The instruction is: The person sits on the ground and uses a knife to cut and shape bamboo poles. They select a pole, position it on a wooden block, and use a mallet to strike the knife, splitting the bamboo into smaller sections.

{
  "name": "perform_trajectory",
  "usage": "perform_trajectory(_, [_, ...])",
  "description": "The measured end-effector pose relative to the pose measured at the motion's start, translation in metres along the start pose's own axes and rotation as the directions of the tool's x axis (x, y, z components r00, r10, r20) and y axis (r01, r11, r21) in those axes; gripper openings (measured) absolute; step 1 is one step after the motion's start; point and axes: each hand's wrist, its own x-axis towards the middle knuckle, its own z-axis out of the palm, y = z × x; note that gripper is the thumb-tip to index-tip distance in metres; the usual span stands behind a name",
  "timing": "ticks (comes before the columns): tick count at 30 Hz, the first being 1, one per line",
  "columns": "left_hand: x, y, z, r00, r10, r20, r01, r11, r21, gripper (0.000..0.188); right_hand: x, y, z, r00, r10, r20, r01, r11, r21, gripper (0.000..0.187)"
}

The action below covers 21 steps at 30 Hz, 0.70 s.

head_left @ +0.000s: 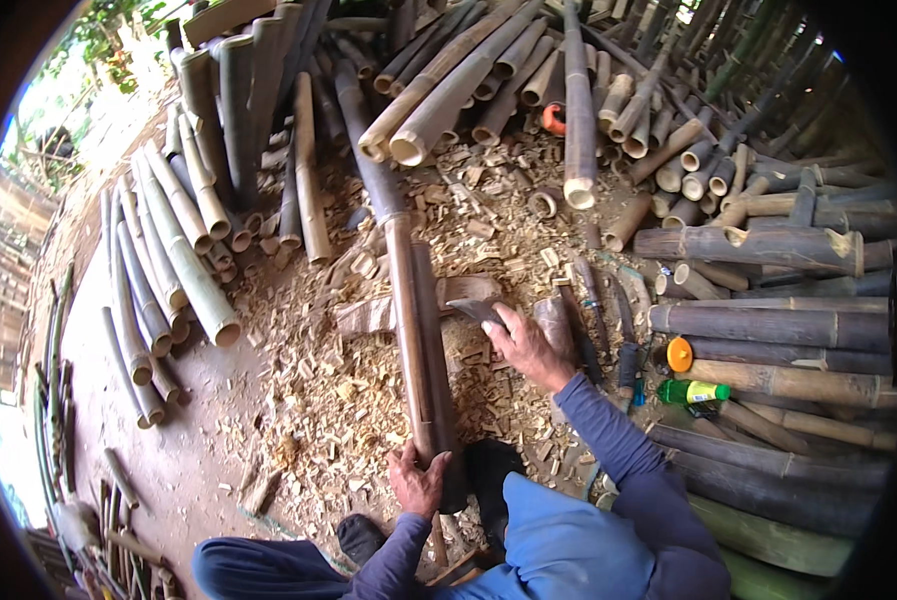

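Observation:
My left hand (416, 480) is closed round the near end of a brown bamboo length (408, 350), which slopes away from me over the chips. Right beside it lies a darker bamboo length (435, 370); I cannot tell whether the two are joined. My right hand (528, 348) grips a dark-bladed knife (474, 309) just right of the bamboo, the blade pointing left and apart from the brown length. Its handle is hidden in my fingers. Behind the blade sits a pale wood block (368, 315), partly covered by the bamboo.
Wood chips (308, 400) cover the ground. Cut bamboo tubes stand in a leaning group (183, 270) at left, with more piled at back and right. Long-handled tools (625, 350) lie right of my hand. A green bottle (690, 391) and an orange round object (679, 354) rest by the right stack.

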Motion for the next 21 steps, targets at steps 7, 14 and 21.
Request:
perform_trajectory(7, [-0.003,0.008,-0.004,0.999,-0.051,0.013,0.051,0.999,-0.016,0.061,0.039,-0.013,-0.003,0.943,-0.259,0.208,0.315,0.896,-0.313,0.020])
perform_trajectory(14, [-0.004,0.014,-0.004,0.999,-0.042,0.004,0.042,0.998,-0.035,0.060,0.042,0.001,0.003,0.902,-0.385,0.195,0.426,0.867,-0.259,0.018])
perform_trajectory(21, [-0.003,0.017,-0.006,0.998,-0.069,0.004,0.069,0.997,-0.031,0.059,0.050,-0.001,0.002,0.890,-0.392,0.232,0.445,0.856,-0.262,0.018])
